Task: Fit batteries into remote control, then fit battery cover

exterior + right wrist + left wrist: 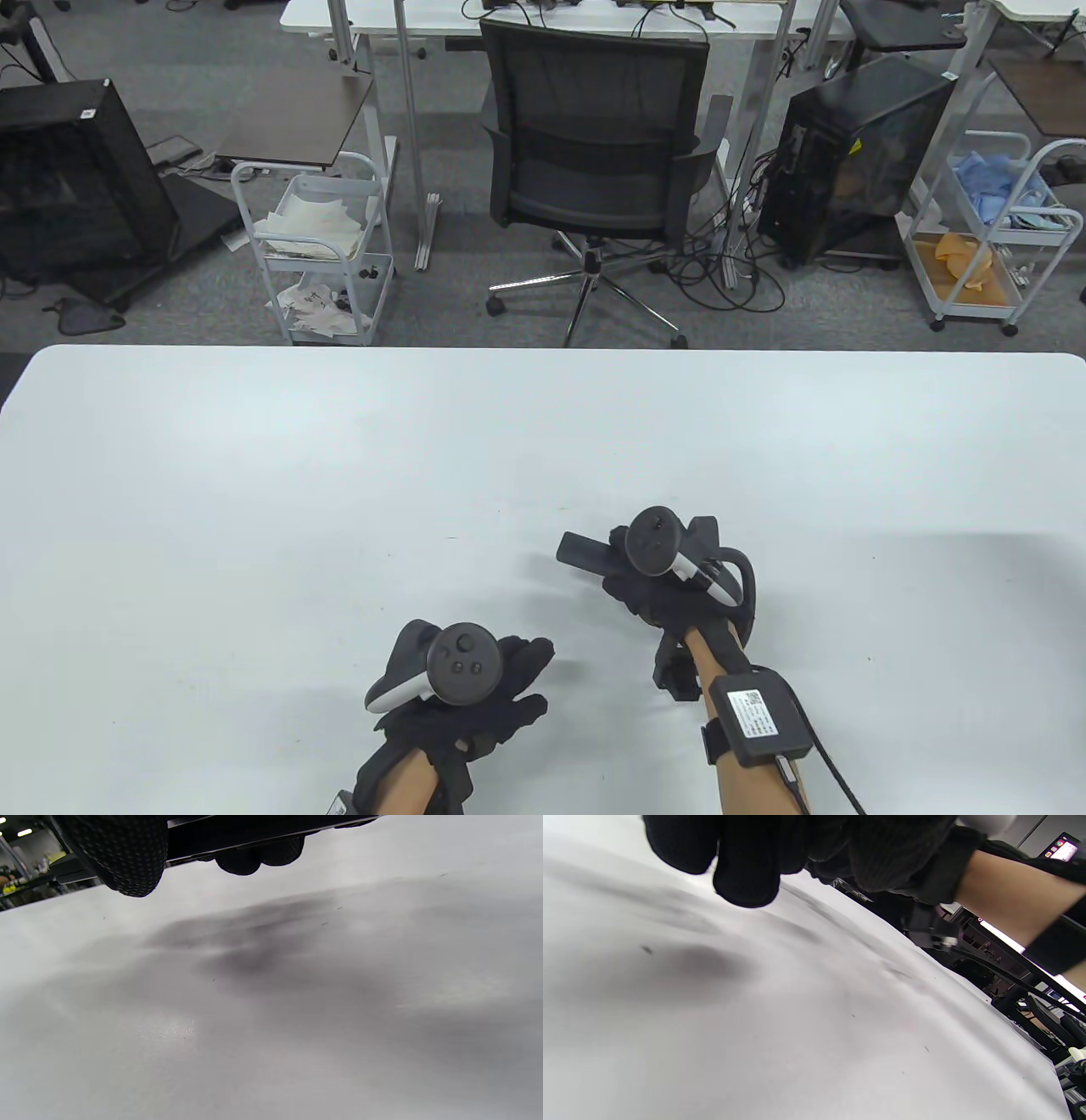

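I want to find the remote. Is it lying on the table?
No, the right hand holds the remote up above the table.

Work surface: a wide white rectangular table [254, 509] with a smooth matte top and rounded far corners. A few tiny dark specks [646, 950] mark the top. No object seen resting directly on it.

Mostly hidden under the black-gloved right hand [657, 594] and its tracker: a long dark slab-shaped remote control [585, 553], only one end poking out to the left. Cut off by the top edge in the right wrist view, that same dark bar [254, 834]; battery bay and cover impossible to make out. Unreadable too, the curl of the black-gloved left hand [475, 705] beneath its tracker; fingertips [746, 878] blurred and cropped at the top edge.
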{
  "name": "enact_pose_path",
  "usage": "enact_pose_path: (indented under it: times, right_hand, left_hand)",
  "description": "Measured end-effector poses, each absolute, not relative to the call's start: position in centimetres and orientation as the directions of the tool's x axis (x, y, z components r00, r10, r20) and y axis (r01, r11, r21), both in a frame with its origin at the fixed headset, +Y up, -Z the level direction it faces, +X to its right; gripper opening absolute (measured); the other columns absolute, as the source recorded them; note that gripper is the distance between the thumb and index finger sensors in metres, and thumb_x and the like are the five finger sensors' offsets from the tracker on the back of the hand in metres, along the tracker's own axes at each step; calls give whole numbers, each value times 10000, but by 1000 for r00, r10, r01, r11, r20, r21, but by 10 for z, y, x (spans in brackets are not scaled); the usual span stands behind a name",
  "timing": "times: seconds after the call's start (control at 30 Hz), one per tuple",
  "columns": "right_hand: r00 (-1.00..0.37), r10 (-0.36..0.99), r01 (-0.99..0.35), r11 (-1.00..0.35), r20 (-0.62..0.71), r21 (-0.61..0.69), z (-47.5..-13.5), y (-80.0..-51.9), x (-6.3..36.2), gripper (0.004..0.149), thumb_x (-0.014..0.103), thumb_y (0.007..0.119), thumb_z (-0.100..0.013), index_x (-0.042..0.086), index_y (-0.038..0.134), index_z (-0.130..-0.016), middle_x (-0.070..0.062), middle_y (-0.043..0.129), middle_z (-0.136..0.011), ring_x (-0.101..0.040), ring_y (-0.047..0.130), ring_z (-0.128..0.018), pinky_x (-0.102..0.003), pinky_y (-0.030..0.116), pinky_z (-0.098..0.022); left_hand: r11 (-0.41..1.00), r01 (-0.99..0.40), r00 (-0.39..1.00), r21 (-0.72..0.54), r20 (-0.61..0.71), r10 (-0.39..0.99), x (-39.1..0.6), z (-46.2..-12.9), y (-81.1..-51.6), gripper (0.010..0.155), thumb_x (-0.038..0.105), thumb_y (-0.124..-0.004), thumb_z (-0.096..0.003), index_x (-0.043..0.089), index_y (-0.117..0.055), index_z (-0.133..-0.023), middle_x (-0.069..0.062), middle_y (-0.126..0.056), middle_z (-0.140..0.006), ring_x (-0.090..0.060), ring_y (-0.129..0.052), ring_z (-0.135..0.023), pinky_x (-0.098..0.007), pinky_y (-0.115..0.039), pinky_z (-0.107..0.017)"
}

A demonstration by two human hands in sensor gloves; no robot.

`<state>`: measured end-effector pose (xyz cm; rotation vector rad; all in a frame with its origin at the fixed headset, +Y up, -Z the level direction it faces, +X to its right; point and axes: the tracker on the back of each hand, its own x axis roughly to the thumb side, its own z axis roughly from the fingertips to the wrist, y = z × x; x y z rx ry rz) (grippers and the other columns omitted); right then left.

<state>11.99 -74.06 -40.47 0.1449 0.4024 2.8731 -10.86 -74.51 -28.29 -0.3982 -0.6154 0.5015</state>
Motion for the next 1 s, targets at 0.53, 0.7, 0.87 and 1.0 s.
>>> enact_pose_path:
  times: [0.53,0.7,0.87,1.0]
  right_hand:
    - [-991,118,-89,-930,59,356,-424,-762,101,661,477,813,-473,403,579,-1087,83,541,-1196,-209,478,-1129,-584,397,-845]
    - [-987,146,-111,-919,64,378,-424,-764,104,662,469,795,-493,391,545,-1100,82,493,-1208,-209,435,-1134,-588,385,-840]
    - [-985,152,-117,-939,87,322,-416,-757,108,692,476,786,-494,369,502,-1116,23,454,-1233,-252,414,-1138,-601,374,-828]
    - [-950,271,-239,-950,154,201,-392,-733,123,699,489,778,-489,332,513,-1116,-17,488,-1223,-287,459,-1114,-605,418,-805]
  left_hand:
    - [799,-315,702,-512,441,559,-106,-282,-746,643,373,-739,-609,127,-496,-1152,-204,-557,-1127,-343,-820,-858,-604,-633,-711]
    - [795,-315,702,-518,437,562,-106,-282,-746,644,376,-735,-611,124,-495,-1153,-207,-555,-1128,-345,-819,-859,-605,-632,-711]
    - [786,-322,700,-528,426,573,-107,-282,-746,644,383,-728,-612,121,-497,-1153,-221,-553,-1127,-349,-816,-862,-608,-629,-712]
    - [784,-322,703,-530,421,573,-108,-282,-746,644,383,-726,-613,122,-495,-1154,-223,-552,-1128,-351,-815,-864,-609,-628,-712]
